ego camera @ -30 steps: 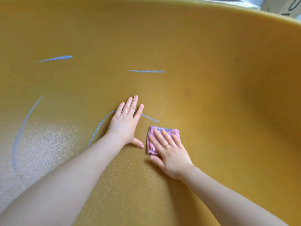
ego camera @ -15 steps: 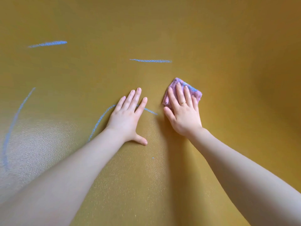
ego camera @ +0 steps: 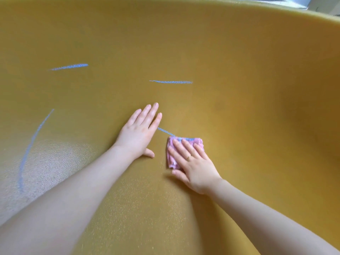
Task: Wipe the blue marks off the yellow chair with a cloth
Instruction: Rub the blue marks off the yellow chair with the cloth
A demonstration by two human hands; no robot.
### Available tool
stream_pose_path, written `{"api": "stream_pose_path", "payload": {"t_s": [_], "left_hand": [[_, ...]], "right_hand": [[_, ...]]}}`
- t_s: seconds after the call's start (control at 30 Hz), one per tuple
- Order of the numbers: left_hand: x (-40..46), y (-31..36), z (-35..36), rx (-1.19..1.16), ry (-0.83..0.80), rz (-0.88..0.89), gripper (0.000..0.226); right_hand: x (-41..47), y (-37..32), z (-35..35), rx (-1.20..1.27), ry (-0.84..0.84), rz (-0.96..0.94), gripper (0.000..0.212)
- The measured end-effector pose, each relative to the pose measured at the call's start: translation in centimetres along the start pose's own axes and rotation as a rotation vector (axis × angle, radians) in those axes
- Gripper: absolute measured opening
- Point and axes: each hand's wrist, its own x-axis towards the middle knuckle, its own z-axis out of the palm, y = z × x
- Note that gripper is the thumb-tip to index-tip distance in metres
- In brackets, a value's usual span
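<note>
The yellow chair filled nearly the whole view, its textured seat curving up into the back. A small folded pink cloth was pressed flat against the seat by the right hand, whose fingers were laid out straight over it, not curled; a gold ring was worn on one finger. The cloth's upper edge was stained blue and was set at the end of a short blue streak. The left hand was rested flat on the seat just beside the cloth, fingers straight and together, nothing grasped. Three further blue marks were seen: one long curved line at the left, and two short strokes higher up.
</note>
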Motion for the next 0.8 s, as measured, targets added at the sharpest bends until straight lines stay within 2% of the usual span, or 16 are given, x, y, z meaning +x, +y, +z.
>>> {"api": "stream_pose_path", "payload": {"t_s": [0.13,0.23,0.37,0.47,0.6,0.7,0.8], "left_hand": [[1.1,-0.4,-0.2,0.042,-0.017,-0.180,0.144],[1.5,-0.9,0.3,-0.005,-0.014,-0.182,0.148],[1.5,-1.3,0.7,-0.028,-0.004,-0.164,0.148],[1.6,-1.2,0.5,-0.036,0.017,-0.166,0.147],[1.2,-1.1,0.1,-0.091,-0.004,-0.164,0.145],[0.8,-1.6,-0.4,-0.139,0.028,-0.137,0.131],[0.4,-2.3,-1.5,-0.125,0.034,-0.114,0.117]], "right_hand": [[5.4,2.3,-2.1,0.006,0.230,0.201,0.073],[8.7,5.1,-4.6,0.011,0.364,0.362,0.073],[10.9,6.8,-6.6,0.000,0.443,0.422,0.072],[11.0,6.0,-5.8,0.037,0.420,0.368,0.075],[8.4,3.4,-2.7,0.004,0.311,0.102,0.069],[6.3,1.8,-1.3,0.063,0.191,0.006,0.075],[4.6,0.8,-0.8,0.035,0.161,-0.068,0.067]]}}
